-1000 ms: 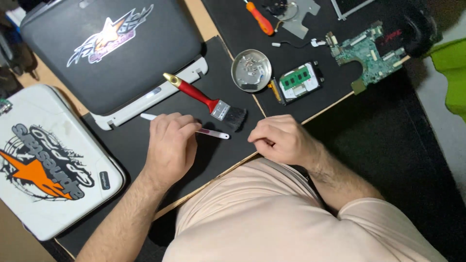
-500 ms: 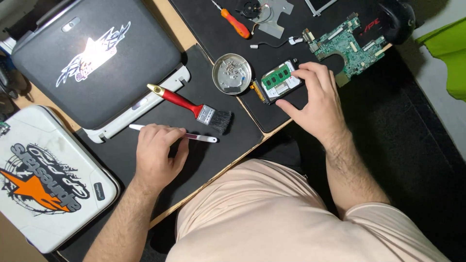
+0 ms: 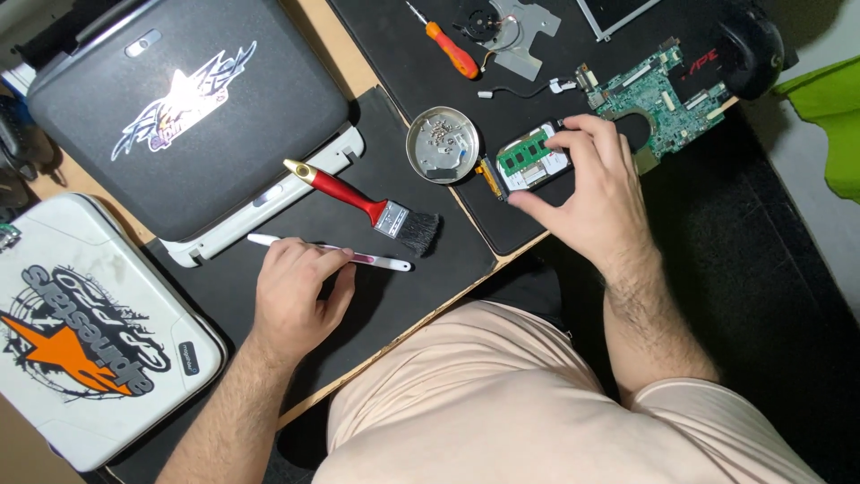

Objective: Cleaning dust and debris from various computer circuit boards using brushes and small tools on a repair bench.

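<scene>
The right hand pinches a green memory module near the desk's front edge, beside a round metal dish; the left hand rests, fingers loosely curled, on a white spudger.

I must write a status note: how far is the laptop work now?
Done: the green motherboard, the cooling fan and screws in the round metal dish lie out on the mat. In hand: the right hand grips the green memory module; the left hand rests on the white spudger. Left: the paintbrush lies unused.
</scene>
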